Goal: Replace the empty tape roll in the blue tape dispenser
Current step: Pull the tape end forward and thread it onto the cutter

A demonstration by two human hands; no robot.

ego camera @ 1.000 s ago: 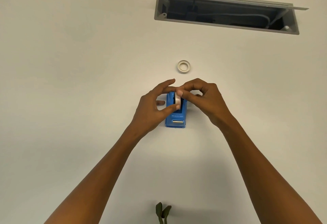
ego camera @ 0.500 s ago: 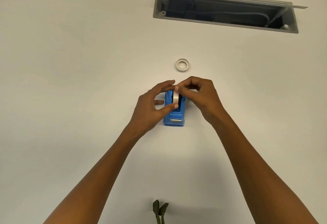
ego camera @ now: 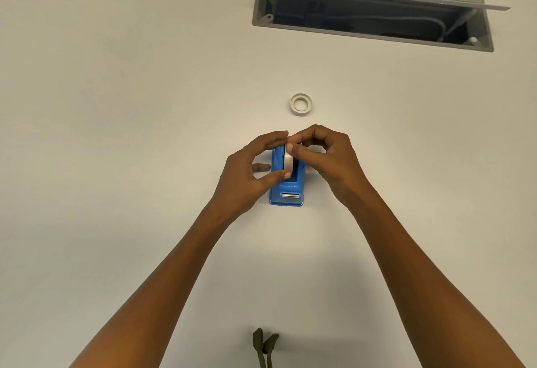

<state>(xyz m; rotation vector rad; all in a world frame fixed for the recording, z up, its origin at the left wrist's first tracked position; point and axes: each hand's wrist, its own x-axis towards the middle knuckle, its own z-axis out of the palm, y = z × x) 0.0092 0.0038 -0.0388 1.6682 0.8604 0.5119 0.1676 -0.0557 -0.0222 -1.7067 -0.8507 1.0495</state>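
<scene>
The blue tape dispenser [ego camera: 287, 191] stands on the white table [ego camera: 116, 164], its cutter end toward me. A white tape roll [ego camera: 288, 161] stands on edge just above the dispenser's slot. My left hand [ego camera: 250, 172] pinches the roll between thumb and forefinger. My right hand [ego camera: 328, 158] grips the roll's top with thumb and forefinger from the right side. A second white ring, a small tape core [ego camera: 301, 104], lies flat on the table beyond my hands.
A grey cable tray opening [ego camera: 374, 11] with its flap raised is set into the table at the far right, with a cable inside. A dark green strap [ego camera: 265, 347] shows at the near edge.
Both hands and the roll stay over the dispenser with only small finger shifts; the view has drifted slightly. The roll sits a little lower toward the slot.
</scene>
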